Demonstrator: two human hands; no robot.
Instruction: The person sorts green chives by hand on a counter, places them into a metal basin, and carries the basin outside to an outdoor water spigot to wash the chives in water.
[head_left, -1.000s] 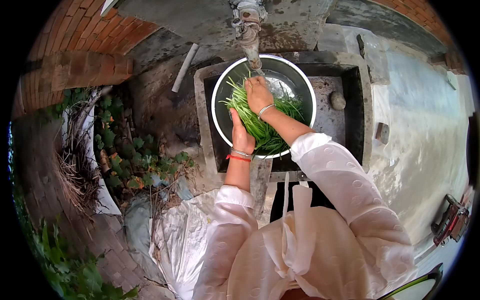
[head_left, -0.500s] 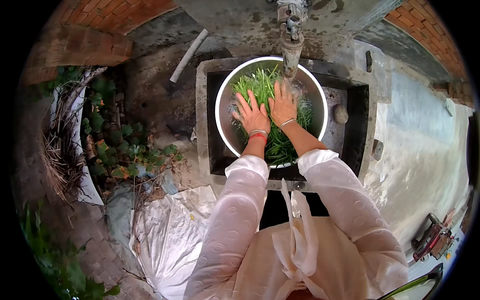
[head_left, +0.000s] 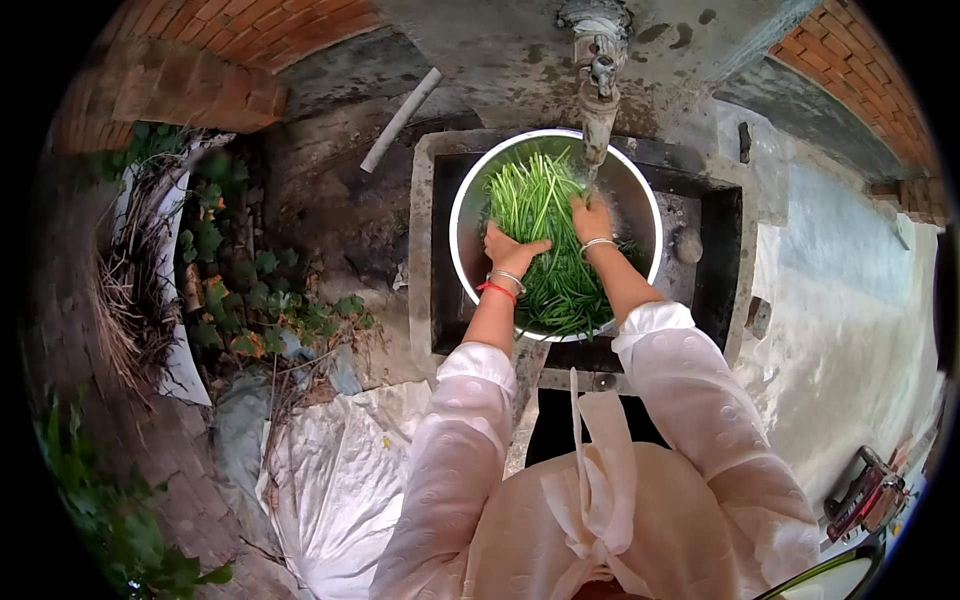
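A wide metal basin point(head_left: 464, 235) with a white rim holds a large bunch of long green chives point(head_left: 540, 195). Their pale stalks point away from me and the darker leaves lie on my side. My left hand point(head_left: 512, 252) grips the bunch from its left side, thumb laid across the top. On the right side, my right hand point(head_left: 592, 218) curls round the chives; its fingertips are hidden among them. Just above that hand is the spout of a tap point(head_left: 598, 125), and water appears to run from it into the basin.
The basin stands in a rectangular concrete sink point(head_left: 424, 235). A stone point(head_left: 688, 246) lies in the sink to the right. At left are a pale pipe point(head_left: 400, 120), leafy plants point(head_left: 265, 290) and dry twigs point(head_left: 120, 310). A white sheet point(head_left: 340, 450) covers ground at lower left.
Both hands were spread flat on top of the chives. Now they have moved to the sides and closed around the bunch, which looks more gathered. The view has shifted slightly.
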